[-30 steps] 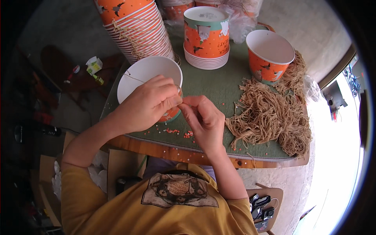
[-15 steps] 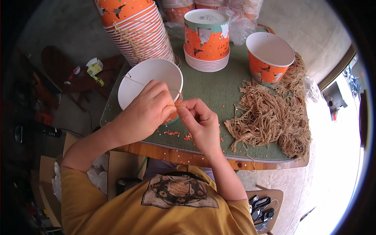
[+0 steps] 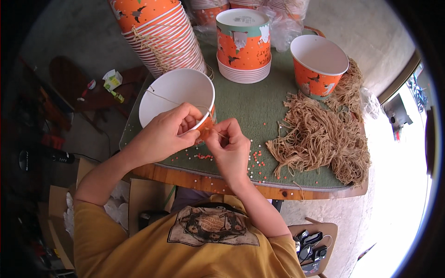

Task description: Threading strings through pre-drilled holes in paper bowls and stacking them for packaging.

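Currently both hands work at the right side of an orange paper bucket (image 3: 178,83), which sits tilted at the near left of the table (image 3: 252,104), its white mouth facing up toward the person. A thin cord (image 3: 163,98) runs from a hole at the bucket's left rim across the mouth to the right rim.

Left hand (image 3: 169,127): fingers curled at the near rim, index finger raised above the thumb, with a gap between them; whether they clamp the wall, I cannot tell. Right hand (image 3: 228,146): thumb and index finger together, pinched on the cord near its end, just outside the rim; a short tail shows beside the fingers.

Around the work: a tall leaning stack of buckets (image 3: 162,44) with cords hanging over its rims, behind the bucket; an upturned stack (image 3: 243,48) right of it; a single upright bucket (image 3: 320,65) farther right. A loose heap of tan strands (image 3: 310,134) lies in front of that one. Small orange and white dots (image 3: 257,162) are scattered along the near side. Clear plastic (image 3: 280,34) lies crumpled at the back.
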Available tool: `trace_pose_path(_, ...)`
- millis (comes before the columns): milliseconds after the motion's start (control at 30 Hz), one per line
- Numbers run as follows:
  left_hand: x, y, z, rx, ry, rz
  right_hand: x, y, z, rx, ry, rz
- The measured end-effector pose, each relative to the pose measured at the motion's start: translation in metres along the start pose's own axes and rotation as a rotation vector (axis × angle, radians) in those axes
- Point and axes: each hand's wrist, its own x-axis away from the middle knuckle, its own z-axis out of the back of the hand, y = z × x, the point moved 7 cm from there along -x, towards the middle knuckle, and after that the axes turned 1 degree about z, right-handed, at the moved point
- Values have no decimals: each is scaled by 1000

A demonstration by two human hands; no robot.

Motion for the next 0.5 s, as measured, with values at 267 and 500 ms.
trace_pose_path(267, -4, -2, -1, 72, 0, 41, -6, -6, 1, 72, 103, 95)
trace_pose_path(500, -3, -6, -2, 100, -72, 142, -12, -1, -2, 47, 116, 64)
